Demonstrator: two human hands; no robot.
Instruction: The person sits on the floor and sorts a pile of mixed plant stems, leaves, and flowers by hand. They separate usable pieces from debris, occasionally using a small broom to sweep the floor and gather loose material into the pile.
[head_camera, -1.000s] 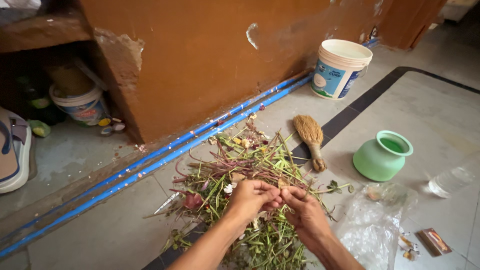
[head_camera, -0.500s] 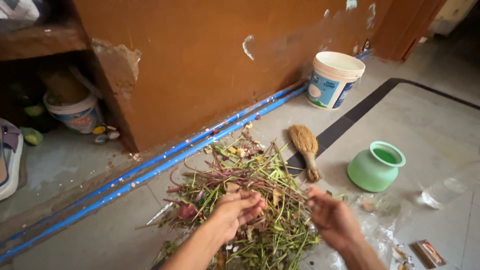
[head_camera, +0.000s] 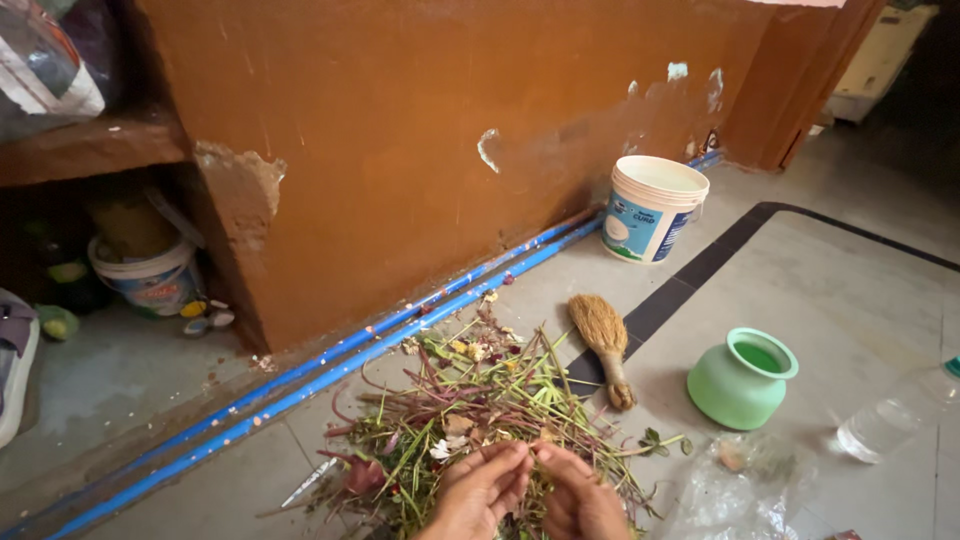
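Head view: pile of stems (head_camera: 480, 420) lies on the floor (head_camera: 850, 290), directly ahead of both hands, its stalks fanning mostly away from the person toward the blue pipes (head_camera: 400, 330). Left hand (head_camera: 480, 492) and right hand (head_camera: 580, 505) meet fingertip to fingertip at the pile's near edge, both pinched on a small piece of plant matter; neither is nearer. Right of the pile: small brush (head_camera: 603, 340), green pot (head_camera: 742, 378), clear bag (head_camera: 740, 490), plastic bottle (head_camera: 895, 415). White bucket (head_camera: 652, 208) stands against the brown wall (head_camera: 420, 140). Half a second earlier the hands were apart, the right one over the bag; they have since closed together.
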